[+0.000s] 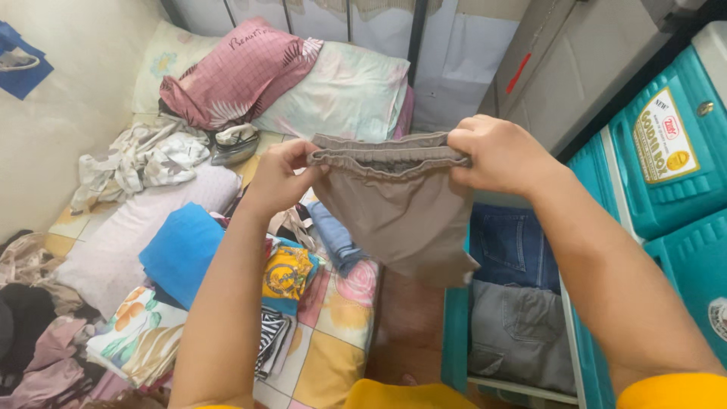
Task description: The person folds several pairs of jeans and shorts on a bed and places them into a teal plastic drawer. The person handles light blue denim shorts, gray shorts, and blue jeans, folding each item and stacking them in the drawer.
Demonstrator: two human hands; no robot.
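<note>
Both my hands hold up a grey-brown pair of shorts (pixel 397 208) by its elastic waistband. My left hand (pixel 282 176) pinches the waistband's left end, my right hand (pixel 492 154) grips its right end. The cloth hangs down folded between them, above the gap between a bed and an open teal drawer (pixel 455 333). Folded jeans (pixel 511 242) and a grey garment (pixel 522 333) lie in that drawer, below my right forearm.
A bed (pixel 333 333) on the left carries several clothes: a blue folded cloth (pixel 182 250), a yellow printed shirt (pixel 286 274), a pink checked cloth (pixel 238 72) on pillows (pixel 341 91). A teal plastic drawer cabinet (pixel 666 174) stands at right.
</note>
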